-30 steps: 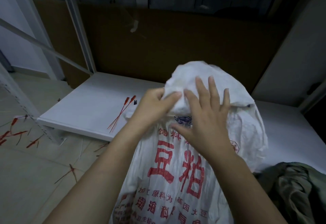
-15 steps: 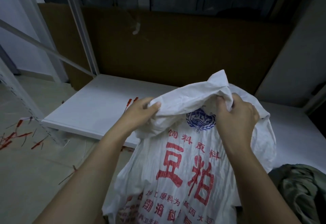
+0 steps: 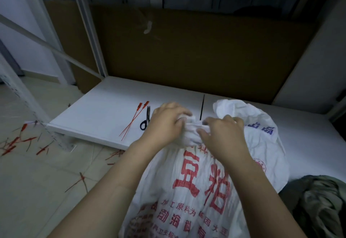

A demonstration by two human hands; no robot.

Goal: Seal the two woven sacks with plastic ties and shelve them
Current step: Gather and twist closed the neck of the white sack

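Two hands bunched on the neck of one white woven sack [image 3: 198,191], standing upright against the front edge of the low white shelf [image 3: 104,114]. Left hand [image 3: 166,123] curled tight around the gathered mouth from the left, fingers closed on the cloth. Right hand [image 3: 222,134] clamped on the same gathered neck from the right, fingertips [image 3: 203,132] pinching a fold just beside the left knuckles. Loose upper flap of the sack flopped over to the right, behind the right hand, resting on the shelf. Red printed characters down the sack's front, blue print on the flap. Two red plastic ties [image 3: 133,119] flat on the shelf, left of the hands, untouched, with black scissors [image 3: 146,118] just beside them. Scattered red tie offcuts [image 3: 20,142] on the tiled floor to the left. Crumpled olive cloth [image 3: 322,206] at lower right, beside the sack. Second sack not identifiable.
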